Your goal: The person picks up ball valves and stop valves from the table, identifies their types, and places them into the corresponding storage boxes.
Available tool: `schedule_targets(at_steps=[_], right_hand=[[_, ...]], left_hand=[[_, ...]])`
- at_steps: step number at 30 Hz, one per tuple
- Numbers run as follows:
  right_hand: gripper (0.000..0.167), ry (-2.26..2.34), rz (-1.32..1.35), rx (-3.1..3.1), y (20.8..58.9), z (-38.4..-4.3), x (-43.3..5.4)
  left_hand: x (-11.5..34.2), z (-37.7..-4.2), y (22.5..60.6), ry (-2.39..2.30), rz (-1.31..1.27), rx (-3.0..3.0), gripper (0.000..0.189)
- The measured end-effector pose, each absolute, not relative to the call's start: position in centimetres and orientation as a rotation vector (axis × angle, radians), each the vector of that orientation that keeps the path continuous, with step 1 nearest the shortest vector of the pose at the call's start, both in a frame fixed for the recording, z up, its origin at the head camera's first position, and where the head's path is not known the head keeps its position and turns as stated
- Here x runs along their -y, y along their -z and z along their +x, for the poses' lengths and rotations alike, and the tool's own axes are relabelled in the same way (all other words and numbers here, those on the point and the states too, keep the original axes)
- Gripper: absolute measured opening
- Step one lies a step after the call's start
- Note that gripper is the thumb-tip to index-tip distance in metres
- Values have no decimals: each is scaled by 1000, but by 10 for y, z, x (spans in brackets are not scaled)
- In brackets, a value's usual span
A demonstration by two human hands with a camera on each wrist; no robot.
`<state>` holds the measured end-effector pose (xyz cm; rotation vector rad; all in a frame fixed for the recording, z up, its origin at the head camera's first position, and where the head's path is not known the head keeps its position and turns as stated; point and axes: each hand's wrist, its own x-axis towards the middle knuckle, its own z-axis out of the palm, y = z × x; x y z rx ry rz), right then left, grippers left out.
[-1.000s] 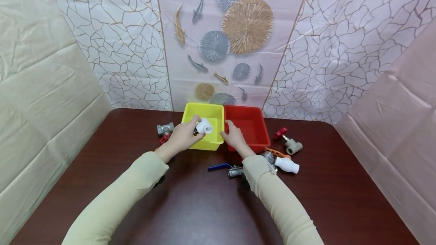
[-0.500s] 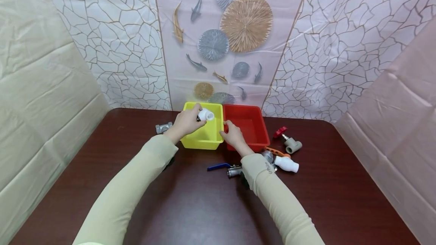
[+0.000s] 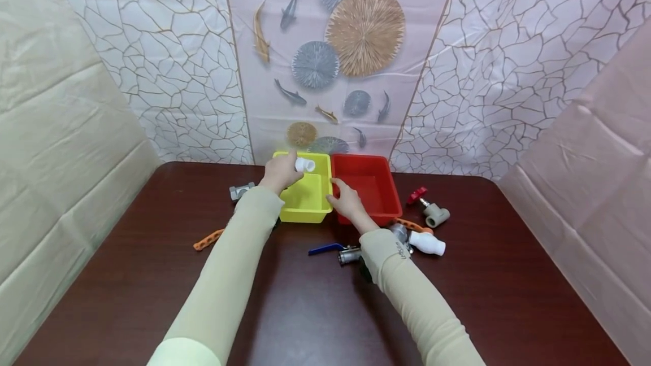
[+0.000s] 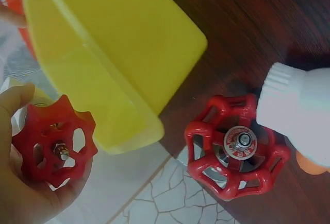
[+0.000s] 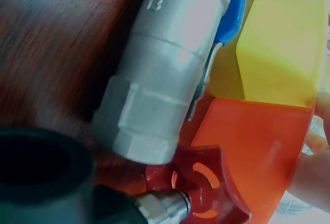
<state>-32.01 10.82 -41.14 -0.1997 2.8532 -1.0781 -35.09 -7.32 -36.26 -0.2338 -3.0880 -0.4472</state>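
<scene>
Dk-brown table [image 3: 315, 309] — patterned cloth [image 3: 330, 61] w/ fish behind.

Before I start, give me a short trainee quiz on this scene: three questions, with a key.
1. Which hand holds a white fitting?
2. True or false: in the head view, the red bin stands to the right of the yellow bin.
3. In the left wrist view, the handwheel at the palm is: (a) blue; (b) green; (c) red.

Key: 1. The left hand. 2. True. 3. c.
</scene>
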Motion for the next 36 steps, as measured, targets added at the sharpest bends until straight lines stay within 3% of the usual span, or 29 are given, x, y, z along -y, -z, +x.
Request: schedule_targets(at_steps=[6,16,22,36], right_hand=[[54,1089,-192,-2821,411,-322,-109],[54,993,-200,-2857,406,-322,-103],[53,862,-288,-2924,404,-325,-102],[54,976,-223,-2848,400,-326,-100]], left_hand=[[70,-361,370,369,-225,3131,65],[61,-368,380,311,-207,3145,35],[58,-374,384,287,-197,3149,32],[62,-403,405,266,-143,3146,28]])
